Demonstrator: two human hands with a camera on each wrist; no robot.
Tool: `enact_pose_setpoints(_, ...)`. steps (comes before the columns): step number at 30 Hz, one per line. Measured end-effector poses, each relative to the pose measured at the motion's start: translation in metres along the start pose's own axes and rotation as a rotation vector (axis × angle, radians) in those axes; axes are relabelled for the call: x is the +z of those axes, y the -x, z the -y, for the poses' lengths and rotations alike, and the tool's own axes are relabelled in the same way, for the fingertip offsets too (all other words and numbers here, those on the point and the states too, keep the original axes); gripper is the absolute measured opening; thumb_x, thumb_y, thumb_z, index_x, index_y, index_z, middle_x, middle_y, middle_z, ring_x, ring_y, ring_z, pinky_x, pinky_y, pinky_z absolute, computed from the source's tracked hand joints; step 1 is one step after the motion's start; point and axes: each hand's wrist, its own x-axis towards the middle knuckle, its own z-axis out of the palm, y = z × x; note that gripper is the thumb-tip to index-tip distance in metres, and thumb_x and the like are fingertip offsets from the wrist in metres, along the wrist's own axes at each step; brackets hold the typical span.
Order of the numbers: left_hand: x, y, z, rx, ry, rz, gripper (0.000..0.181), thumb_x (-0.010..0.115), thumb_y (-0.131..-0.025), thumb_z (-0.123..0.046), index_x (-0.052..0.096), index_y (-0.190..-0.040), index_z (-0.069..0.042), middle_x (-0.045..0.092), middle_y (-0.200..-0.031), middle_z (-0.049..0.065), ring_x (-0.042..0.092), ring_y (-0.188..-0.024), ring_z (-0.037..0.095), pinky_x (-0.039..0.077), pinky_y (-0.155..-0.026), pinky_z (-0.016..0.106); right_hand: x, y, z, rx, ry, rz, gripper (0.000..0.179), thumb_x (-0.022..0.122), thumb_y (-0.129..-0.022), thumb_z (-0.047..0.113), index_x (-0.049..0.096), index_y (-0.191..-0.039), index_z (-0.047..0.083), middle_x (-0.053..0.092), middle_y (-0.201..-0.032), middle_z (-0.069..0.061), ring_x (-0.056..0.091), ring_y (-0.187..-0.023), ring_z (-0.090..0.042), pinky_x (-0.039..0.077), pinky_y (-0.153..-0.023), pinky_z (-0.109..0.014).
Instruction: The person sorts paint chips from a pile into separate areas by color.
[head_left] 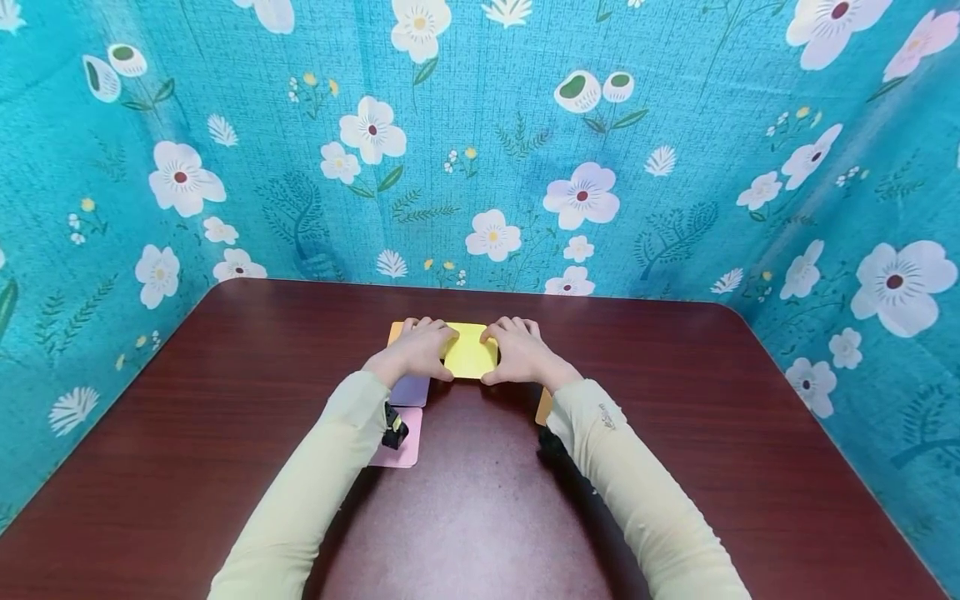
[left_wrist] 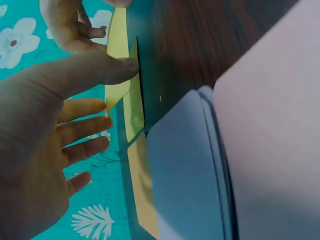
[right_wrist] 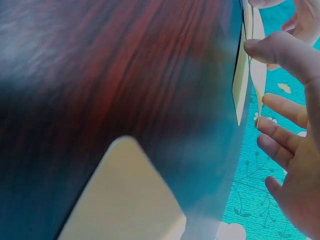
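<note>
Near the far edge of the table, both hands pinch a yellow card [head_left: 470, 352] between them. My left hand [head_left: 422, 348] holds its left side, thumb on the near face and fingers behind. The right hand [head_left: 523, 352] grips the opposite side in the same way. In the left wrist view, the held card [left_wrist: 118, 37] bends slightly, just above another yellow piece [left_wrist: 135, 112] lying on the table. Left of that lies an orange card [head_left: 394, 332], partly covered by my left hand. A purple-blue stack of cards [head_left: 408, 392] lies beside it.
Nearer me is a pink card [head_left: 405, 450], with a small black device [head_left: 393, 427] at the left wrist overlapping it. An orange card [head_left: 543, 408] lies by the right wrist, partly hidden. A blue flowered cloth [head_left: 495, 150] hangs behind the dark table [head_left: 472, 517].
</note>
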Motion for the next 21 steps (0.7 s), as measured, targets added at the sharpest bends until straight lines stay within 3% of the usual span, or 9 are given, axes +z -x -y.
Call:
enact_pose_setpoints(8,0.006,-0.009,0.009,-0.026,0.032,-0.029,0.064,0.071,-0.072,-0.029,0.049,-0.129,-0.011,0.048,-0.132,0.008,0.037,-0.119,0.028,0.021,-0.096,0.048,0.005,-0.015,-0.002,0.035,-0.001,-0.036,0.057,0.072,-0.064,0.042,0.055,-0.111,0.014,0.048,-0.114,-0.005,0.038,-0.109,-0.024,0.017,-0.099,-0.048)
enact_pose_setpoints(21,0.011,-0.017,0.013,-0.082,0.036,-0.038,0.05,0.065,-0.077,-0.018,0.053,-0.126,-0.013,0.047,-0.132,0.007,0.036,-0.121,0.028,0.019,-0.098,0.049,0.012,-0.034,-0.007,0.07,-0.064,-0.007,0.052,0.071,-0.067,0.042,0.056,-0.11,0.015,0.048,-0.118,-0.006,0.037,-0.112,-0.026,0.017,-0.098,-0.049)
